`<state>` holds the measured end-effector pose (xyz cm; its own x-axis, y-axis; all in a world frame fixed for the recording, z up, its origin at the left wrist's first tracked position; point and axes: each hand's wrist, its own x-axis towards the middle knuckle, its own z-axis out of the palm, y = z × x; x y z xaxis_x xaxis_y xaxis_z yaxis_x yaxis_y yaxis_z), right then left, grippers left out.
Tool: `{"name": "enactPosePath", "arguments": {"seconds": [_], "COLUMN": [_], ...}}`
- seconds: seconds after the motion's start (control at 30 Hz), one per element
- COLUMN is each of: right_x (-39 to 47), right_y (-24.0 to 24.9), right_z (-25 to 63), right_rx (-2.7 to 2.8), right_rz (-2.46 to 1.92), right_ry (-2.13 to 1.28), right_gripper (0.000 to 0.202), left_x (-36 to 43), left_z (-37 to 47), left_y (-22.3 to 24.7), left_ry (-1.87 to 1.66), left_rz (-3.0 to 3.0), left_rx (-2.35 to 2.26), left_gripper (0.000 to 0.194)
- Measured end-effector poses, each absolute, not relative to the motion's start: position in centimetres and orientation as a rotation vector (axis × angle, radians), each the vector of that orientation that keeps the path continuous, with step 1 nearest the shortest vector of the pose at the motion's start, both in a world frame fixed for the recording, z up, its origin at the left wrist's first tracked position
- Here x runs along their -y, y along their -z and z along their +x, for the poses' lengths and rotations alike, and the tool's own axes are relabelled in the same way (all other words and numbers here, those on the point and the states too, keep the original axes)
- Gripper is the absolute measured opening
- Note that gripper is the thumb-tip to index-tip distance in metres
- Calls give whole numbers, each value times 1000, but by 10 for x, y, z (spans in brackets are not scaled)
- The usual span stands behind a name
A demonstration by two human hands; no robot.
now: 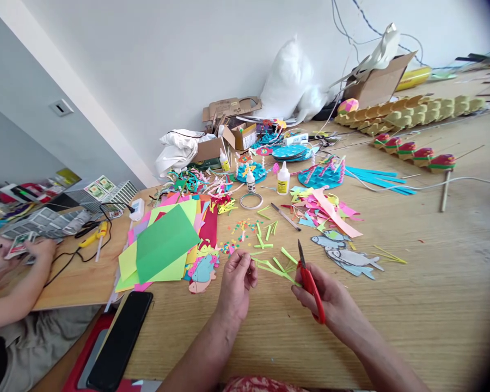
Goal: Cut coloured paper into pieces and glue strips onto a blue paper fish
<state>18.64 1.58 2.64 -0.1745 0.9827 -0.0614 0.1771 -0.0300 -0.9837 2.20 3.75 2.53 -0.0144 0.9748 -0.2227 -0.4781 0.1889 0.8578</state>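
While R hand (330,296) grips red scissors (311,284), blades up, L hand (233,280) pinches green paper strips (286,276) btwn the two, over the table (269,343); best kept taut, w/ L fingertips clear of the blades, approx. square to any cut.

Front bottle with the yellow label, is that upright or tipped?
Upright: the bottle stands on the table, nozzle pointing up.

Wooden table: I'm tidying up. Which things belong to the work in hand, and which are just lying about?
Seemingly in use:
red-handled metal scissors
narrow light-green paper strips

Probably just lying about:
rectangular black phone
bumpy yellow cardboard egg cartons
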Motion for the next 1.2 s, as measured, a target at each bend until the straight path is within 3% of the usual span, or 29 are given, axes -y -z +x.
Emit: {"name": "enactPosePath", "arguments": {"seconds": [0.3, 0.53, 0.87, 1.2], "right_x": [-19, -28, -30, -29], "right_y": [-24, -38, -34, -33], "right_z": [208, 203, 171, 170], "right_rx": [1445, 1559, 1468, 1506], "right_rz": [-1295, -1308, -1130, -1313], "right_ry": [-1394, -1122, -1228, -959], "right_gripper": [18, 16, 12, 10], "left_x": [-43, -39, -36, -37], "left_z": [6, 11, 18, 18], "left_y": [-29, -33, -28, -32], "left_ry": [-1233, -1117, -1069, -1142], "left_rz": [543, 689, 765, 651], "left_rx": [-844, -823, -871, -912], "left_gripper": [21, 16, 19, 18]}}
